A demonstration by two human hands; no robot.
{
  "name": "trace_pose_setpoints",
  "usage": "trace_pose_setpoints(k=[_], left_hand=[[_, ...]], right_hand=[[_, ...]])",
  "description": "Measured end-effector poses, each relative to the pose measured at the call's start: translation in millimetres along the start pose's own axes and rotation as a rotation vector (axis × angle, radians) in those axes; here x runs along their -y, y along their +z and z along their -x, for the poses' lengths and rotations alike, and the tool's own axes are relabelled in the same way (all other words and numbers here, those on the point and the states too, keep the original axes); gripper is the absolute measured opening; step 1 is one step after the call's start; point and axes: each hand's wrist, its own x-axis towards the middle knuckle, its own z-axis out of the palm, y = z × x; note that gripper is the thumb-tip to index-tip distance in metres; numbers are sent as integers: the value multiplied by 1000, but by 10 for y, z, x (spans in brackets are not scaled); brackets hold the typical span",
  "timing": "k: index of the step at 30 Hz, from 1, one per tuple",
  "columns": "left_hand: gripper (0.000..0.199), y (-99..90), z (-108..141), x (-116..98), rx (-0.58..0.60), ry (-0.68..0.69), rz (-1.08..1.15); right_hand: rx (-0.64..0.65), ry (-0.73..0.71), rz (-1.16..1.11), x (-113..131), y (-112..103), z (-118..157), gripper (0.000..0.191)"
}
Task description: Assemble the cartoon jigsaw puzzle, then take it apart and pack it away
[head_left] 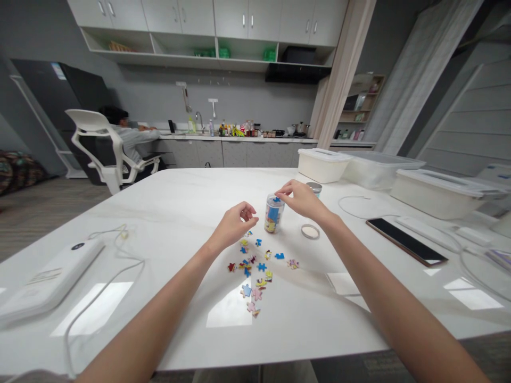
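While the right hand (301,199) rests its bunched fingertips on the open mouth of an upright clear cylindrical plastic jar (274,215), a small blue jigsaw piece (276,199) sits at them; whether it is gripped, I cannot tell. The left hand (235,223) hangs with fingers drawn together just beside the jar, its contents hidden. Colourful loose jigsaw pieces (251,271) lie scattered below on the white stone tabletop (167,213). Pressing unevenly on that narrow jar could tip it, spilling its contents, and a careless wrist could sweep the pieces apart.
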Motion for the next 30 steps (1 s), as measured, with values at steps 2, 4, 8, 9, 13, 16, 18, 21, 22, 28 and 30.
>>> trace_pose_setpoints(k=[2, 4, 8, 9, 13, 16, 18, 21, 22, 28, 30], left_hand=[[15, -18, -4, 3, -7, -7, -24], [15, -72, 5, -34, 6, -17, -81], [22, -303, 67, -156, 303, 9, -429], [25, -368, 89, -183, 422, 13, -506], [41, -498, 187, -300, 744, -162, -693], [51, -417, 269, -429, 805, -215, -792], [52, -313, 319, -511, 837, -223, -824], [45, -166, 367, -567, 848, -220, -872], [39, -132, 373, -564, 842, -223, -878], [18, -105, 326, -449, 817, -218, -822], [14, -139, 301, -445, 836, -223, -821]], right_hand=[[-1, 10, 6, 34, 27, -8, 21], [-83, -12, -16, 102, 13, 35, 23], [-36, -201, -125, 252, -151, 278, 21], [126, -238, -153, 268, -194, 362, 19], [715, -137, -50, 196, -242, 676, 28], [858, -2, -2, 89, -174, 798, 45], [882, 42, -22, 44, -125, 821, 41], [872, 79, -67, 15, -74, 812, 28], [863, 81, -76, 9, -62, 805, 24], [875, 39, -113, -45, -14, 782, 26], [885, 32, -127, -53, -5, 779, 21]])
